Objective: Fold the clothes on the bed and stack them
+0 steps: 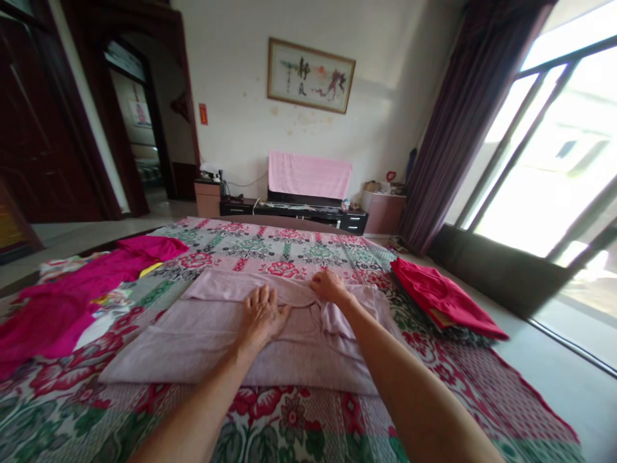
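Note:
A pale pink garment (pixel 202 341) lies spread across the flowered bed cover, with a strip along its far side folded over toward me. My left hand (pixel 263 315) rests flat on it near the middle, fingers spread and holding nothing. To the right, my right hand (pixel 329 286) is at the far folded edge, its fingers curled in on the cloth; the fingertips are partly hidden. Below that hand, a bunched part of the garment, perhaps a sleeve, lies in loose creases.
A bright magenta garment (pixel 62 302) lies loosely heaped at the left, over other patterned cloth. Folded red cloth (pixel 443 296) sits stacked at the right edge of the flowered cover (pixel 289 424). Beyond stand a low black cabinet (pixel 354 222) and a pink-draped screen (pixel 308 175).

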A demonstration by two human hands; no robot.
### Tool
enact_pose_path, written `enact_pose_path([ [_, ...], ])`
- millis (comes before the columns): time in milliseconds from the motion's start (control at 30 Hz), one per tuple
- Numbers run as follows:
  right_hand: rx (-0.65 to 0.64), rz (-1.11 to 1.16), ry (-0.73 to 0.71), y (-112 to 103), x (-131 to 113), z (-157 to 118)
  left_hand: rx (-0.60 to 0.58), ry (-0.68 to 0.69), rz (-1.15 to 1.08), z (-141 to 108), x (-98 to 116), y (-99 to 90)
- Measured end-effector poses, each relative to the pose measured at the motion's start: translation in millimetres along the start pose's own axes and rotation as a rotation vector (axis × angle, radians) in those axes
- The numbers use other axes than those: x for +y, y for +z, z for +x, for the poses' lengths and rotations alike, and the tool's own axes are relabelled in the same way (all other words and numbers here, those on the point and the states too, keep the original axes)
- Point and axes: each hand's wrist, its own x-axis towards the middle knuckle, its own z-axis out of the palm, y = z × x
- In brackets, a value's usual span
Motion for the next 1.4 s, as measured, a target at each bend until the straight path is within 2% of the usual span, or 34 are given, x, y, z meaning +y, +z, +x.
enact_pose_path([
  [267,0.010,-0.048,-0.090,5.6,9.5,8.7,0.004,0.006,-0.012,-0.3,0.4,-0.7],
  [467,0.124,-0.009,-0.118,15.5,14.8,7.3,-0.009,-0.019,-0.030,1.2,0.4,2.1],
  [600,0.140,0.033,-0.142,19.4,18.3,8.8,-0.025,-0.016,-0.023,1.1,0.6,1.0],
  [833,0.066,0.050,-0.079,0.3,39.4,17.4,-0.019,0.000,0.002,-0.6,0.8,-2.4],
  [1033,0.034,-0.013,-0.095,-4.4,59.3,4.6,-0.014,-0.003,0.023,-1.0,1.2,-2.3],
  [1133,0.086,-0.049,-0.080,-0.5,56.7,-3.3,-0.033,-0.009,0.035,-0.2,1.4,-2.1],
  [1267,0.207,-0.047,0.034,6.1,52.4,-8.4,-0.047,-0.013,0.050,1.2,1.0,-0.8],
  [1400,0.194,0.007,0.019,8.7,52.8,-9.1,-0.052,-0.010,0.067,2.5,0.1,0.9],
])
